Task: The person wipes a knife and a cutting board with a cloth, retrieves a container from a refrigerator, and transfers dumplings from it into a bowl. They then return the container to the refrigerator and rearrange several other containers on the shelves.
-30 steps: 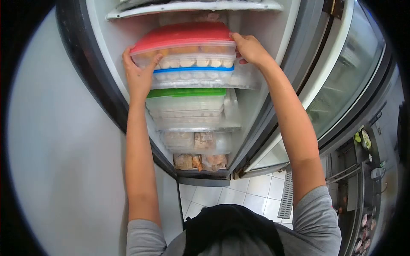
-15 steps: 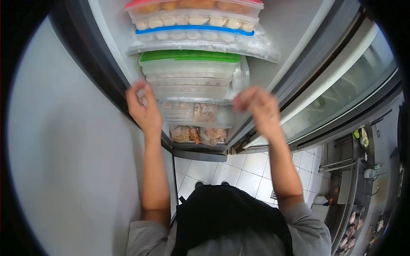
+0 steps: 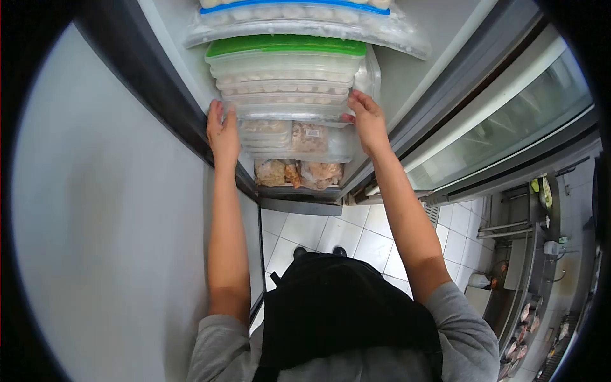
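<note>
A stack of clear plastic containers (image 3: 286,100) holding round pale pieces sits on an open fridge shelf, under a container with a green lid (image 3: 286,44). My left hand (image 3: 223,135) is at the left end of the lower containers, its thumb in front and its fingers curled along the side. At the opposite end, my right hand (image 3: 368,121) has its thumb low and its fingers higher, closed around the containers' edge. Which layer each hand grips is hard to make out. Below are smaller tubs (image 3: 264,135) and a labelled pack (image 3: 310,136).
Above hangs a shelf with a blue-lidded container (image 3: 296,7) on frosty plastic. Bagged food (image 3: 320,173) fills the bottom. The fridge door (image 3: 114,223) stands open at left, a glass-fronted door (image 3: 503,121) at right. Tiled floor (image 3: 299,228) lies below; a metal counter is at far right.
Both hands have closed in on the stack, the right moving leftward to its right end. The view has tilted down, so the shelves appear higher and the red-lidded container has left view.
</note>
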A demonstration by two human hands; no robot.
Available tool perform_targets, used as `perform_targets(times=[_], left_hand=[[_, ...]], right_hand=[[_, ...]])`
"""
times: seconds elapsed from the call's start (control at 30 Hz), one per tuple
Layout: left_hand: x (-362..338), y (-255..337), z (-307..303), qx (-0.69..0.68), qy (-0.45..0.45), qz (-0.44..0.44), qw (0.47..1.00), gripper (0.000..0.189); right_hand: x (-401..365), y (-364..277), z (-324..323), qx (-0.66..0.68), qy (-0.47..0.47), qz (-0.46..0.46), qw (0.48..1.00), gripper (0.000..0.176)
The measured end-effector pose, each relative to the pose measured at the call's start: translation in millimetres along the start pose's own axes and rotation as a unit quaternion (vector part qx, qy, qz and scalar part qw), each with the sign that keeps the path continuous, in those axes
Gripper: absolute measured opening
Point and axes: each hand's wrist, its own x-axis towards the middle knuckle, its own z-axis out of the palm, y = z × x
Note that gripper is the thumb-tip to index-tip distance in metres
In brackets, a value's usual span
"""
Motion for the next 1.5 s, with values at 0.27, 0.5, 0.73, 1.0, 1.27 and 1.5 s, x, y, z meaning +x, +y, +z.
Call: perform_targets(times=[0.27, 0.5, 0.73, 1.0, 1.27, 1.5], left_hand=[[29.7, -1.7, 11.9, 0.028, -0.096, 0.032, 0.994, 0.076], [31.9, 4.1, 19.2, -0.003, -0.061, 0.052, 0.997, 0.070], [-11.5, 27.8, 5.6, -0.045, -0.046, 0.025, 0.998, 0.057], [-71.8, 0.0, -17.5, -0.141, -0.076, -0.045, 0.986, 0.071], [-70.3, -18.0, -18.7, -0.475, -0.145, -0.144, 0.856, 0.062], [-100.3, -20.9, -4.0, -0.323, -0.051, -0.155, 0.932, 0.045]], right_hand=[[34.0, 35.8, -1.4, -0.215, -0.079, -0.039, 0.973, 0.048], [20.0, 19.8, 19.2, -0.068, -0.049, -0.030, 0.996, 0.060], [-23.2, 14.0, 12.7, 0.025, -0.052, -0.034, 0.998, 0.054], [-53.0, 41.9, -38.5, 0.330, -0.111, 0.085, 0.934, 0.053], [-43.9, 61.9, -27.9, 0.244, -0.052, 0.046, 0.967, 0.045], [-51.0, 55.7, -15.2, 0.225, 0.066, 0.038, 0.971, 0.039]])
